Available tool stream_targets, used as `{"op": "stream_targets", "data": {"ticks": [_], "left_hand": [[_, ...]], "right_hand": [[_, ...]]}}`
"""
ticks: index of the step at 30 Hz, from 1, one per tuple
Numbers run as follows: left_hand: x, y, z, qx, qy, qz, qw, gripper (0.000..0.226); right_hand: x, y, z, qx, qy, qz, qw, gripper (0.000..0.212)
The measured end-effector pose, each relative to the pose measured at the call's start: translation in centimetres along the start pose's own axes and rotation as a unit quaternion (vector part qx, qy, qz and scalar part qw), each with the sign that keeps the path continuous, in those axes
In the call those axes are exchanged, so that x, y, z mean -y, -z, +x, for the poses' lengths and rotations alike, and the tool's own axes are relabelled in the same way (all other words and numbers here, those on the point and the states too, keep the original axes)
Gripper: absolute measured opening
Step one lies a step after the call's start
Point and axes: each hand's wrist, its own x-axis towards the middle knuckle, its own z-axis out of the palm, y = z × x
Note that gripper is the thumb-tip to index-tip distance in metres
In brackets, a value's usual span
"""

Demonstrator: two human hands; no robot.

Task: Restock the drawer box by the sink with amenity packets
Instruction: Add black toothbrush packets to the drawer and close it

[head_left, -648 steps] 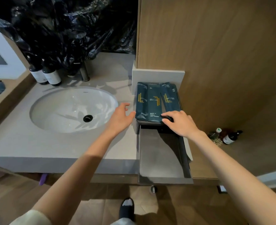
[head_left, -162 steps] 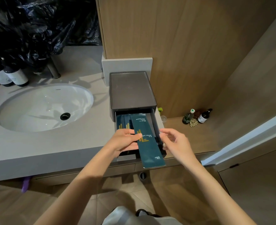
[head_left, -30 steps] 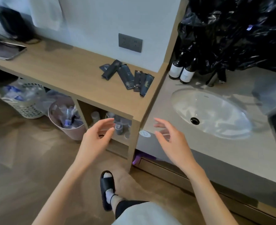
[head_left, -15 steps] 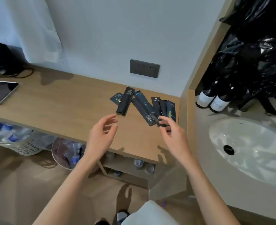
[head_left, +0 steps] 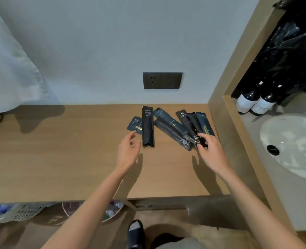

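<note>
- A wooden worktop (head_left: 58, 150) fills the middle of the frame, with a pale wall behind it.
- Seven or so amenity packets (head_left: 167, 123) lie loose on it, right of centre, just below a dark double socket (head_left: 162, 80) on the wall.
- At the left of the group, a long black packet (head_left: 148, 126) lies straight up and down the frame and overlaps the right edge of a small teal packet (head_left: 135, 125).
- In the middle, two long packets lie slanted, one on the other, with their lower ends toward the right.
- At the right of the group, three narrow packets lie side by side and touching; the middle one is the toothbrush packet (head_left: 193, 123), and a teal packet with gold stripes (head_left: 205, 124) is the outermost.
- The right hand (head_left: 211, 151) reaches in from the lower right. Its thumb and curled fingers (head_left: 201, 136) pinch the lower end of the toothbrush packet, which lies flat on the worktop.
- The left hand (head_left: 128, 151) hovers over the worktop just below and left of the long black packet. Its fingers are loosely spread and hold nothing.
- At the right edge, past a wooden divider, a white sink (head_left: 292, 141) sits in a grey counter. Two dark bottles (head_left: 256, 101) with white labels stand behind it, under a black plastic bag (head_left: 292, 42).
- A pale cloth (head_left: 8, 60) hangs at the upper left.
- Below the worktop, a white basket (head_left: 13, 212) and a round bin (head_left: 111, 212) show, and a foot in a dark slipper (head_left: 136, 232) stands on the floor.
</note>
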Motion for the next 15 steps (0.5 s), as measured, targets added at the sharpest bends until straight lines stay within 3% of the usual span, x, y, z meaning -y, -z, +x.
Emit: {"op": "stream_targets", "data": {"ticks": [5,15], "left_hand": [[1.6,0.4,5.0,0.079,-0.002,0.055,0.995,0.052],[3.4,-2.0,12.6,0.128,-0.043,0.123,0.983,0.050]], "right_hand": [[1.3,-2.4,2.1,0.023,-0.039,-0.018,0.999,0.041],[2.0,-7.7,12.6,0.082,-0.038,-0.035,0.995,0.042]]}}
